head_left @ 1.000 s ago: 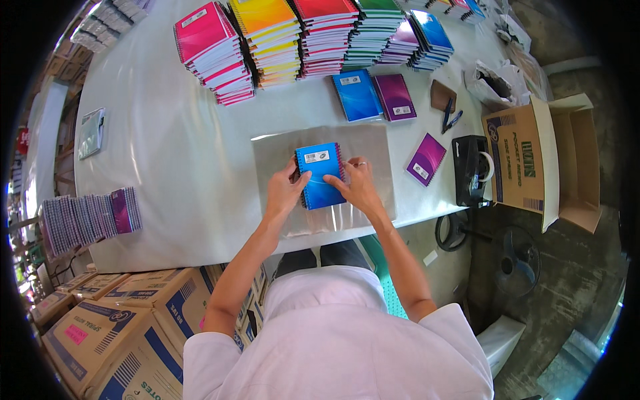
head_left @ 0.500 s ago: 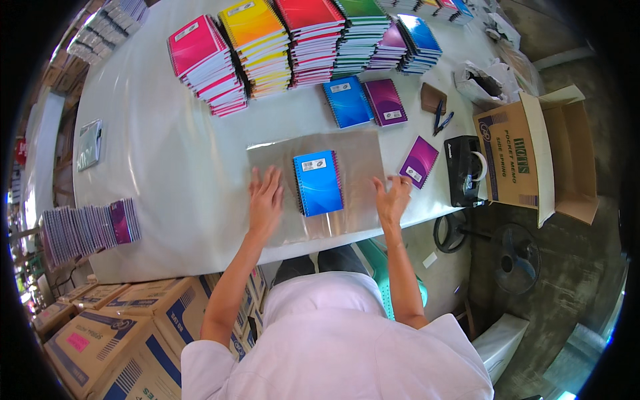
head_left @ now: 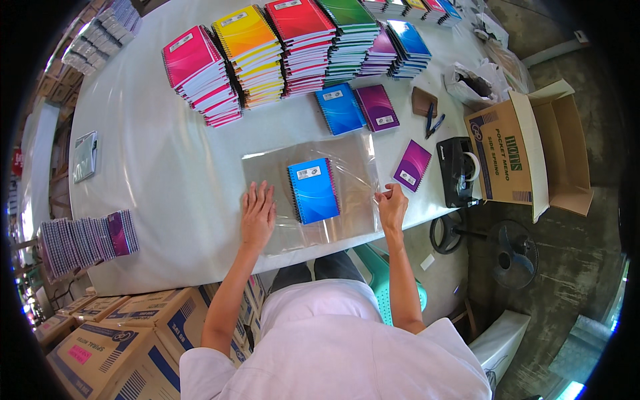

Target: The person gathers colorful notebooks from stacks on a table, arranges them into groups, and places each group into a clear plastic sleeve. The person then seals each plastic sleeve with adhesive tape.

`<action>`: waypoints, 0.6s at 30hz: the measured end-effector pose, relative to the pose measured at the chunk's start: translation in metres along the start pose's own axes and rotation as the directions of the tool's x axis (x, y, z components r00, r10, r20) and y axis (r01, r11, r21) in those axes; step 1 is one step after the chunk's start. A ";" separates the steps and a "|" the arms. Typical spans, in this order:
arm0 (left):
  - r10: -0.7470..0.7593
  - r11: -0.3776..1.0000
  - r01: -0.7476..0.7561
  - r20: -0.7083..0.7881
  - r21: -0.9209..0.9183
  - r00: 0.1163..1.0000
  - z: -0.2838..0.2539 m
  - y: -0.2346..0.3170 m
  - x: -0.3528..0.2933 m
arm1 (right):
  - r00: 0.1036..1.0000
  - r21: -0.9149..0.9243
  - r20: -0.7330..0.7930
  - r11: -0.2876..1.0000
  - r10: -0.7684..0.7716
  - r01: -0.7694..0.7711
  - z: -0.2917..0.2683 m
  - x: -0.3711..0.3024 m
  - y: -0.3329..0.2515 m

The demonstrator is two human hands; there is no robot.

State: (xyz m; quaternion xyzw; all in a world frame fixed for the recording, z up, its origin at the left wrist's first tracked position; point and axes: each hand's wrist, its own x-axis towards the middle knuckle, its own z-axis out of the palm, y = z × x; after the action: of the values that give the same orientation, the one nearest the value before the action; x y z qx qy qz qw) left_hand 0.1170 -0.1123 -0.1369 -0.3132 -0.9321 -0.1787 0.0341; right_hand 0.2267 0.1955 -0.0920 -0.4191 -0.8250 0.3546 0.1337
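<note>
A blue spiral notebook (head_left: pixel 314 191) with a white label lies on a clear plastic sheet (head_left: pixel 357 193); a purple edge shows along its right side. My left hand (head_left: pixel 257 217) rests flat with fingers stretched out on the sheet's left edge. At the right edge, my right hand (head_left: pixel 393 208) has its thumb and fingers pinched on the sheet, which is creased there. Just beyond that hand lies a loose purple notebook (head_left: pixel 413 165).
Tall stacks of pink (head_left: pixel 193 57), yellow (head_left: pixel 247 33), red and green notebooks stand at the back. A blue notebook (head_left: pixel 341 110) and a purple one lie before them. Right: pliers (head_left: pixel 434 121), tape dispenser (head_left: pixel 456 173), open carton (head_left: pixel 500 153). Left: a notebook row (head_left: pixel 80 241).
My right hand has closed from spread fingers into a pinch on the sheet's right edge. My left hand has flattened onto the left edge. The whole view has shifted slightly.
</note>
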 end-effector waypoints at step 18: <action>-0.288 0.149 0.269 0.218 -0.952 0.932 0.004 0.064 0.049 | 0.763 -0.125 0.226 0.759 -0.605 0.639 0.049 -0.086 -0.107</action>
State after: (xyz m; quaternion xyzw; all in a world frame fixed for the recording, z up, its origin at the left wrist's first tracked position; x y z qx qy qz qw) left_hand 0.1161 -0.0357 -0.1121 -0.0862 -0.6519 -0.7276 -0.1957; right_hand 0.1898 0.0625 -0.0455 -0.0992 -0.9562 0.2424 0.1310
